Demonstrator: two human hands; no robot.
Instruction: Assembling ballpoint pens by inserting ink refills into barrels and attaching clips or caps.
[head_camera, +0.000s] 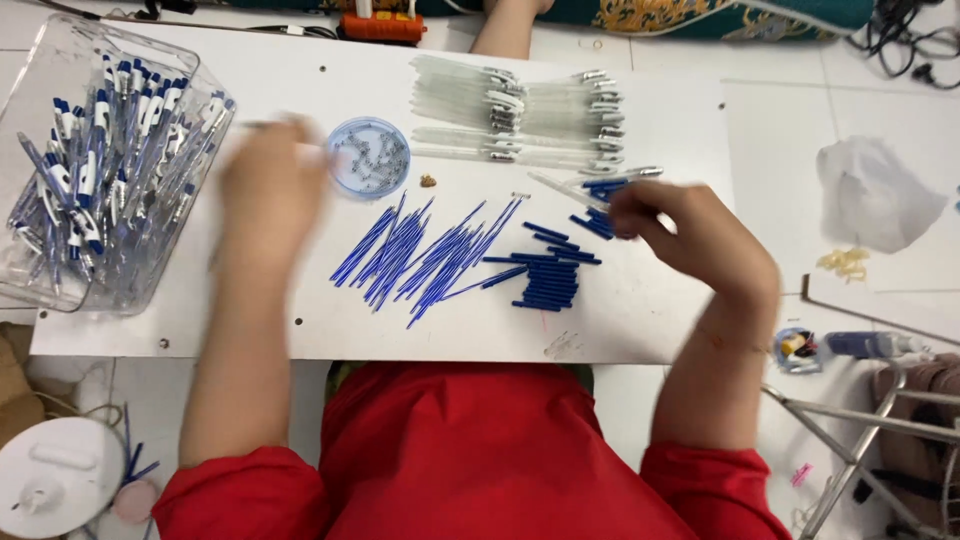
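— Looking down from the head camera, what is each hand doing at the white board (640, 320)?

— The right hand (690, 235) pinches a clear pen barrel (565, 190) between thumb and fingertips, just above the stack of short blue grip sleeves (548, 285). The barrel's long axis runs from upper left to lower right, its free end pointing up and left towards the row of clear barrels with silver clips (520, 115).

— And the left?

— The left hand (270, 185) is blurred, lying between the clear bin of finished blue-and-white pens (95, 170) and the small round blue dish of springs (368, 157). A thin stick shows past its fingers, but whether they are clenched on it I cannot tell.

— Why is it all laid out like that?

— As I judge it, by part: blue ink refills (425, 250) fanned in the middle, slanting from lower left to upper right, sleeves beside them, barrels at the far edge, each kind within reach of one hand. A second person's forearm (505, 30) comes in at the top edge.
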